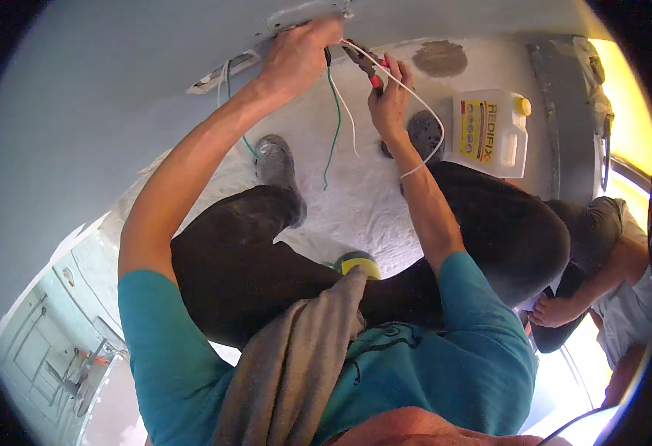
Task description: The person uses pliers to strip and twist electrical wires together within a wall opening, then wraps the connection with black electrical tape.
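My left hand (302,58) is raised to the grey wall at the top, its fingers closed around wires beside an opening in the wall. A white wire (424,100) runs from those fingers and loops over to my right forearm. Below the left hand hang a green wire (337,123) and another white end. In my right hand (391,100) are pliers (363,61) with red-and-dark handles, their jaws pointing toward the left hand and the white wire. Whether the jaws touch the wire I cannot tell. The left fingertips are blurred.
More green and white wires (227,82) come out of a wall slot (238,70) at the left. A white jug (491,132) with a yellow cap stands on the dusty floor, right of my shoes. At the right edge another person (601,275) sits close by. A yellow-and-green round object (359,264) lies between my legs.
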{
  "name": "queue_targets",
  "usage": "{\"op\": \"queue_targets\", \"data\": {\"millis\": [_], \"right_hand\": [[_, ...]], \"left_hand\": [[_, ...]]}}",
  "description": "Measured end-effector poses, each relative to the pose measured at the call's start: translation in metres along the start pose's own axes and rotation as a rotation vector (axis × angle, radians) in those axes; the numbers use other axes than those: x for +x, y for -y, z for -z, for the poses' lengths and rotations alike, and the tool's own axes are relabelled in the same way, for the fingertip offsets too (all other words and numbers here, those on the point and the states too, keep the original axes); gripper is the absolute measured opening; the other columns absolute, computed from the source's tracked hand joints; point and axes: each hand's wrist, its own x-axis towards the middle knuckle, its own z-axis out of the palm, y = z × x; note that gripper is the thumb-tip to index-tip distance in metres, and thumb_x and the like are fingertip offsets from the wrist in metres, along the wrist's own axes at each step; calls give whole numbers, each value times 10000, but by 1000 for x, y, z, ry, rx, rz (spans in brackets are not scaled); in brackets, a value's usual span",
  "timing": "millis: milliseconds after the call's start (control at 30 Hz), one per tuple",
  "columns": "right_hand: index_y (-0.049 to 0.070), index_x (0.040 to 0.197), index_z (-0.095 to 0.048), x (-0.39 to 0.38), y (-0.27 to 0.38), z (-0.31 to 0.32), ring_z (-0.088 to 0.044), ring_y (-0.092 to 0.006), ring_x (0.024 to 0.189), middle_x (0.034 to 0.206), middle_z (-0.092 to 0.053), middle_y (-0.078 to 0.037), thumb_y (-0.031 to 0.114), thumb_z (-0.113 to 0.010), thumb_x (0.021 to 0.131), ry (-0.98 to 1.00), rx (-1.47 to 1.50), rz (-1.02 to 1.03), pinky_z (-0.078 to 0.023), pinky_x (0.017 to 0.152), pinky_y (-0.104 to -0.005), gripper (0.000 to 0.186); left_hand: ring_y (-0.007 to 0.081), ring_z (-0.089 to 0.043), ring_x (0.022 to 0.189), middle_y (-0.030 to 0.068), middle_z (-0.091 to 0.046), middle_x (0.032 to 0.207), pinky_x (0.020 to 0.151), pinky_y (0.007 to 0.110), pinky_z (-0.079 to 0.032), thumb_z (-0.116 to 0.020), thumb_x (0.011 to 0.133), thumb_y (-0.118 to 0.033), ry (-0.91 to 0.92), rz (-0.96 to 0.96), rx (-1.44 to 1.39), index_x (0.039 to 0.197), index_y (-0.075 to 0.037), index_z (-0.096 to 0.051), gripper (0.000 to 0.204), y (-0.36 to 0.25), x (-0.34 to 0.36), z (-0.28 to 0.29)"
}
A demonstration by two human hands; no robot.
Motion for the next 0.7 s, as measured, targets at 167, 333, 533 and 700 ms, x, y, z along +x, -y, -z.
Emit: {"op": "queue_targets", "data": {"millis": [167,333,533,700], "right_hand": [[123,1371,-437,9,-1,-9,-421,-409,1197,1264,-458,-208,-154,-624,627,-23,69,21,-377,1012,-480,815],[120,1348,-452,7,-4,-18,-418,-407,1202,1251,-461,-201,-157,-619,616,-38,112,5,-365,1025,-479,801],[113,1306,-486,4,-10,-26,-457,-403,1164,1233,-470,-209,-134,-642,644,-57,128,-8,-413,964,-474,724],[95,1224,-523,4,-5,-24,-534,-384,1056,1105,-555,-172,-99,-647,686,-90,154,30,-431,897,-473,585]], "left_hand": [[380,-667,864,166,-684,932,715,463,-527,-489,876,-15,-17,11,-73,982,-56,-608,164,-3,2,1],[368,-675,871,160,-692,922,728,460,-536,-476,872,16,-5,33,-34,986,-52,-605,185,-5,1,5],[359,-682,881,168,-690,910,742,443,-546,-465,887,22,-16,16,-45,984,-43,-599,178,-3,1,0],[358,-679,892,162,-692,922,753,445,-548,-471,884,25,-14,24,-82,981,-41,-599,174,0,2,-3]]}}
